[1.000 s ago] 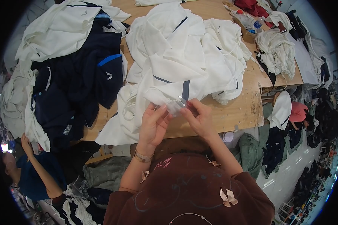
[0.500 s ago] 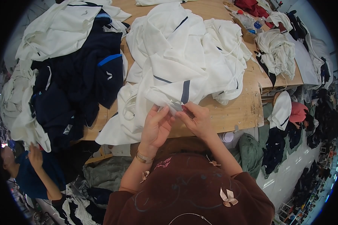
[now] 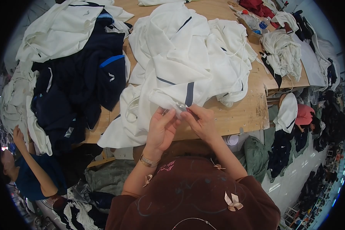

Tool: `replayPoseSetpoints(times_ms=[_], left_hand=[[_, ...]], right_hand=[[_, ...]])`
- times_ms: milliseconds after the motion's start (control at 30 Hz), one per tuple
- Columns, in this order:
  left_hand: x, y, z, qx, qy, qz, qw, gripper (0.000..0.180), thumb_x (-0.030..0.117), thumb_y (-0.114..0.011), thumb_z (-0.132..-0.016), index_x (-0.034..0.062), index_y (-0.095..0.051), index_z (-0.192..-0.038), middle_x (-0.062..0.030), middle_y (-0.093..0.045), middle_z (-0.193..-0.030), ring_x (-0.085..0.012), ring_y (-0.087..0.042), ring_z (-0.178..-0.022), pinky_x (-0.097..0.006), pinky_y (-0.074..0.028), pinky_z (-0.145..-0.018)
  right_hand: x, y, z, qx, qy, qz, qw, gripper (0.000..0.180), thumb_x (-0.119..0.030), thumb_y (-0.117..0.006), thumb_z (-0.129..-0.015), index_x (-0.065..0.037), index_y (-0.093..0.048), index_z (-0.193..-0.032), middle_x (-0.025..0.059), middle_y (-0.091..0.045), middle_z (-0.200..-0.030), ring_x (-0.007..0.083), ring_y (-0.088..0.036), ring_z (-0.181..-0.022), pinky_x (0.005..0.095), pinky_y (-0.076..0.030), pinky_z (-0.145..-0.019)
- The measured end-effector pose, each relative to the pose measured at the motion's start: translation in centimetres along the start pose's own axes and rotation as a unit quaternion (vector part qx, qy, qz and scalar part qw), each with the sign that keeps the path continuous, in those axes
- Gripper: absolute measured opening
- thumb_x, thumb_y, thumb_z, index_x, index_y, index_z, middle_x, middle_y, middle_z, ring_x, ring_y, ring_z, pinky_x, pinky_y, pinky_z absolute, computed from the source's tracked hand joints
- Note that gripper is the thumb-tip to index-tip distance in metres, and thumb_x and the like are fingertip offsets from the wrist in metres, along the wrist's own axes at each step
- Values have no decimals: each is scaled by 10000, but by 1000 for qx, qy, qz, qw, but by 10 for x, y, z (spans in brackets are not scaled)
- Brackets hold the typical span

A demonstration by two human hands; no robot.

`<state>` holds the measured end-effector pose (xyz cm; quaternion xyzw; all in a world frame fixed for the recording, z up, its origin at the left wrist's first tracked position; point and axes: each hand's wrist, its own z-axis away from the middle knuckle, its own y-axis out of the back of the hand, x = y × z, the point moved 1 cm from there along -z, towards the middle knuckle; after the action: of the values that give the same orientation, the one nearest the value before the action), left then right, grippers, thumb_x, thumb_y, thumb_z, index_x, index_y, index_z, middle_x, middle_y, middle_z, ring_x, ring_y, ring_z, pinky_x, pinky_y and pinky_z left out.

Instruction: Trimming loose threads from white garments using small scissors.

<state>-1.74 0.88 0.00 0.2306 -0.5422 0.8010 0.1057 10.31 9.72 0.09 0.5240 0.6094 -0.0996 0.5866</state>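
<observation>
A white garment with dark navy stripes lies heaped on the wooden table in front of me. My left hand is closed at its near edge, thumb pressed toward the fingers on the cloth; the exact pinch is partly hidden. Close beside it, my right hand is closed around a small shiny metal tool with a bit of red showing at the fingers. The tool's tip points toward my left hand, over the white cloth. Most of the tool is covered by my fingers, so its kind is unclear.
Navy garments and more white ones are piled at the left. A bundled white pile sits at the right on the wooden table. A co-worker in blue is at the lower left; another in pink bends at the right.
The metal tool shows more plainly between my hands, which have shifted only slightly. At the left, the co-worker's hand has moved up and to the left.
</observation>
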Motion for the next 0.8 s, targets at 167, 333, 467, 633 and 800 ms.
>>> replayPoseSetpoints(times_ms=[167, 333, 467, 633, 800], left_hand=[[-1, -1, 0, 11, -27, -28, 999, 280, 74, -522, -894, 76, -468, -1169, -33, -565, -1073, -103, -552, -927, -220, -463, -722], [-2, -3, 2, 18, -84, -89, 992, 311, 44, -538, -880, 60, -461, -1180, -37, -565, -1076, -109, -560, -922, -233, -475, -702], [-4, 1, 0, 14, -114, -119, 986, 329, 36, -562, -865, 47, -463, -1178, -41, -578, -1042, -107, -570, -892, -233, -482, -680], [-3, -5, 1, 30, -133, -136, 981, 220, 37, -595, -844, 20, -550, -1059, -34, -601, -924, -88, -562, -808, -231, -472, -674], [-3, -4, 0, 26, -133, -140, 981, 182, 45, -585, -854, -1, -568, -1029, -37, -609, -932, -87, -564, -809, -228, -468, -679]], right_hand=[[1, 2, 1, 15, -32, -49, 998, 338, -296, -662, -808, -22, -513, -678, 113, -449, -528, 247, -442, -445, 319, -344, -433], [1, 5, 1, 23, -41, -69, 996, 344, -297, -674, -800, -18, -512, -679, 109, -445, -525, 228, -430, -438, 310, -340, -431], [-1, 6, 0, 15, 2, -3, 1000, 364, -321, -691, -779, -32, -505, -659, 102, -442, -518, 229, -426, -428, 315, -331, -419], [-2, 7, -3, 15, 31, 30, 999, 381, -340, -699, -766, -49, -492, -634, 91, -433, -509, 235, -417, -420, 322, -321, -412], [-1, 8, -3, 9, 43, 35, 998, 385, -354, -686, -773, -52, -491, -635, 89, -432, -509, 242, -420, -424, 325, -323, -417]])
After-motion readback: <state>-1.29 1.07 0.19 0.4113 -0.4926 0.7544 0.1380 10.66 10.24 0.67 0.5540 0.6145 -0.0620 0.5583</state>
